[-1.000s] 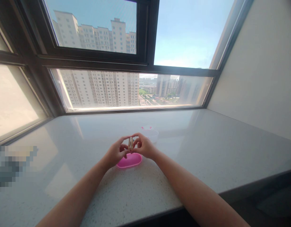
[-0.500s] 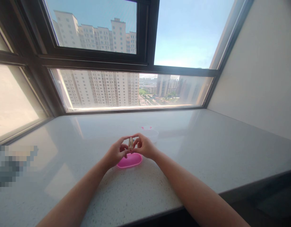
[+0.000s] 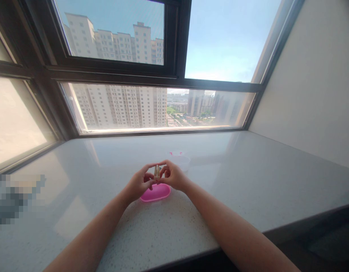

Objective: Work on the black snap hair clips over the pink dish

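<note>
My left hand [image 3: 140, 184] and my right hand [image 3: 172, 175] meet above the counter, fingers bent and closed. Between their fingertips stand two small, slim tan pieces [image 3: 156, 173], upright and side by side. Their exact kind is too small to make out. The left piece lies at my left fingertips, the right one at my right fingertips. Just below the hands, a pink oval lid or shallow tray [image 3: 155, 193] rests on the counter. Behind my right hand is a clear container [image 3: 183, 161] with pink clasps, partly hidden by that hand.
The pale speckled counter [image 3: 151, 234] stretches to a dark-framed window [image 3: 163, 133] at the back. A white wall [image 3: 310, 94] borders it on the right. Its front edge drops off at lower right. A pixelated patch [image 3: 15, 200] covers something at the far left.
</note>
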The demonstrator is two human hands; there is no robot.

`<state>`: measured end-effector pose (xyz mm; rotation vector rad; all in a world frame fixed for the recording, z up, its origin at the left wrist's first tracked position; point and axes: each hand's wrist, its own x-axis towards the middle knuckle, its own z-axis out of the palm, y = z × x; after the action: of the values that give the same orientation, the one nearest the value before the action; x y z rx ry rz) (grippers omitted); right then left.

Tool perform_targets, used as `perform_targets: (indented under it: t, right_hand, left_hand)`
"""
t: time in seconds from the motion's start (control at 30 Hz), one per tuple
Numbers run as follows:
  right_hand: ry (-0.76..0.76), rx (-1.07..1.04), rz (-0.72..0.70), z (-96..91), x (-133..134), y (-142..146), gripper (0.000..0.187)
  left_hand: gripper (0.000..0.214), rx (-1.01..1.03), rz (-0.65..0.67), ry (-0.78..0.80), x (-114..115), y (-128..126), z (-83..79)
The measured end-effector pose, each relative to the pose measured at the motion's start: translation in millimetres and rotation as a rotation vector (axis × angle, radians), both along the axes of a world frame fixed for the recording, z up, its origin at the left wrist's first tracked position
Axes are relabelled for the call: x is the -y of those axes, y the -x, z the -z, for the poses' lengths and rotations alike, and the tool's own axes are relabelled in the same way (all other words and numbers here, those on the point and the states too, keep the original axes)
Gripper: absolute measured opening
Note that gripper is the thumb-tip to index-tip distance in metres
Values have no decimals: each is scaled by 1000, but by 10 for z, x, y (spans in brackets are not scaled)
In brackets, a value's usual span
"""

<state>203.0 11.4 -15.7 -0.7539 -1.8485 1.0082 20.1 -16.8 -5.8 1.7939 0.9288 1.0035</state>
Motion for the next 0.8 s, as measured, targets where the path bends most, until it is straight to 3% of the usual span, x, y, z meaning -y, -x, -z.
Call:
perform_targets:
  t: [0.8]
  right_hand:
    - [90, -83, -61, 28, -11, 5, 63]
  left_hand:
    - [56, 50, 3, 17, 11, -16, -11]
